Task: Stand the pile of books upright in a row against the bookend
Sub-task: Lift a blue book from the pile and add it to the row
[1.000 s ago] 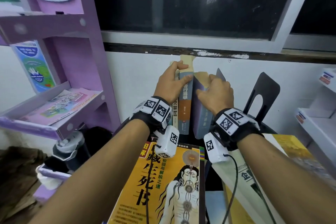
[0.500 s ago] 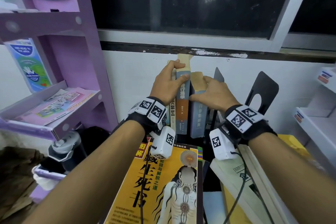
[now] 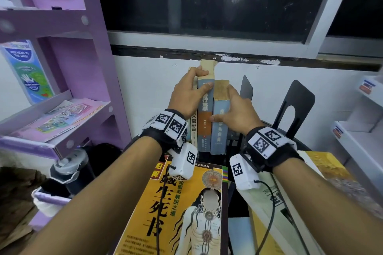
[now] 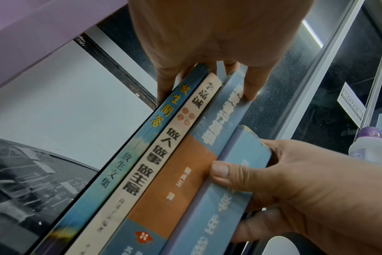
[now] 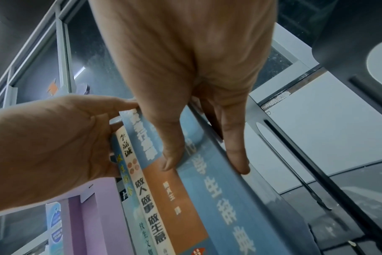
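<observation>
Left wrist view: left hand point(image 4: 207, 34) fingers clamp upright books point(image 4: 164, 172); right hand point(image 4: 305, 186) fingers clamp blue dictionary point(image 4: 218, 215); one spine reads 做人做事做生意.

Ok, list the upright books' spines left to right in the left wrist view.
dark blue spine with yellow characters → cream spine → blue and orange spine, gripped by the left hand → light blue spine, held by the right hand.

Upright books point(image 3: 211, 122) left of bookend point(image 3: 246, 89)
</observation>
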Motion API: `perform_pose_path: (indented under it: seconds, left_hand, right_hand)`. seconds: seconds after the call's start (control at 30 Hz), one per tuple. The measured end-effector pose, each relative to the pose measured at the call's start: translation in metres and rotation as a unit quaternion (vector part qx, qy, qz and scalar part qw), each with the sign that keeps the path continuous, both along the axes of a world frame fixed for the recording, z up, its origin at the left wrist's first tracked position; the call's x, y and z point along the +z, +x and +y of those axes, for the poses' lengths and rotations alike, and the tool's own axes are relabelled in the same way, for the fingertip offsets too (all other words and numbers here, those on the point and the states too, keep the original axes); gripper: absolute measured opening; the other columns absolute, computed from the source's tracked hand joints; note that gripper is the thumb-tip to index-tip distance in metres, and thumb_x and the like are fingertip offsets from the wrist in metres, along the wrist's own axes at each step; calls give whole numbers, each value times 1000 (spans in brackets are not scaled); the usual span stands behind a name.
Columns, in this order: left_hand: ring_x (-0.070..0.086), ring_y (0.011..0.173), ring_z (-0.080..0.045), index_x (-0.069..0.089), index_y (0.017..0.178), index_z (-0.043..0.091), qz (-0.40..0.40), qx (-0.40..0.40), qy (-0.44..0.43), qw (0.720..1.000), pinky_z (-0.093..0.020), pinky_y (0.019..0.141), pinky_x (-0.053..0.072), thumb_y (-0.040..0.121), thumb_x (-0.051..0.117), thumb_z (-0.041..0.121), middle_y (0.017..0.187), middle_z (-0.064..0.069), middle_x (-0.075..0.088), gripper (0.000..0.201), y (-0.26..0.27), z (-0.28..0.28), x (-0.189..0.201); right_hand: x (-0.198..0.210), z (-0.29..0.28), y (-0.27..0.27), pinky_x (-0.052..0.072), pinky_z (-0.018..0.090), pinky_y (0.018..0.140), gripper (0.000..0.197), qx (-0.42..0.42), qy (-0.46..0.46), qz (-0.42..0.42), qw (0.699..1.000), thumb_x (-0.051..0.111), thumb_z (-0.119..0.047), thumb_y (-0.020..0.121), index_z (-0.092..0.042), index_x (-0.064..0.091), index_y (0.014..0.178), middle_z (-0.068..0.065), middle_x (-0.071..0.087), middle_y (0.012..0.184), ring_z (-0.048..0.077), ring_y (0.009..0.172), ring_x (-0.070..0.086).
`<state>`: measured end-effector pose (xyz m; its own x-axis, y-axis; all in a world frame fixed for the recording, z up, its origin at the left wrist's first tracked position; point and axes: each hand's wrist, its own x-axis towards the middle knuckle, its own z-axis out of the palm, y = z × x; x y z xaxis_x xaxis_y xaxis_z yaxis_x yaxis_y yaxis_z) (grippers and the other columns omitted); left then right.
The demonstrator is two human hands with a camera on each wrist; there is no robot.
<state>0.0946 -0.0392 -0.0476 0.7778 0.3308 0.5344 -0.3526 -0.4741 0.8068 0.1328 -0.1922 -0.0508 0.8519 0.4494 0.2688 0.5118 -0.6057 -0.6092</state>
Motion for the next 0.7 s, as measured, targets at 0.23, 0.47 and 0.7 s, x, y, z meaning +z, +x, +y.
perform_pose_path:
  seconds: [0.23, 0.47, 0.7]
  left_hand:
    - [50, 127, -15, 57, 109, 29, 12, -6, 8, 1000, -43, 105, 42, 85, 64, 35, 144, 6, 48, 25, 1, 4, 0]
    - [51, 125, -13, 57, 115, 26, 17, -3, 28, 999, -40, 103, 44, 89, 63, 30, 145, 8, 47, 27, 1, 8, 0]
    - [52, 125, -14, 56, 113, 29, 17, 0, 36, 999, -43, 102, 45, 86, 62, 36, 142, 9, 49, 29, 1, 9, -1]
  right_hand:
    - [-6, 4, 6, 53, 34, 85, 87, -10, 40, -5, 999, 89, -29, 65, -23, 38, 136, 3, 64, 105, 22, 92, 62]
    - [-1, 2, 9, 50, 36, 94, 98, -5, 22, 12, 1000, 90, -30, 62, -20, 34, 143, 5, 63, 116, 24, 105, 60]
    - [-2, 3, 15, 52, 36, 92, 101, -9, 2, 14, 1000, 90, -36, 60, -25, 32, 142, 7, 61, 112, 24, 103, 60]
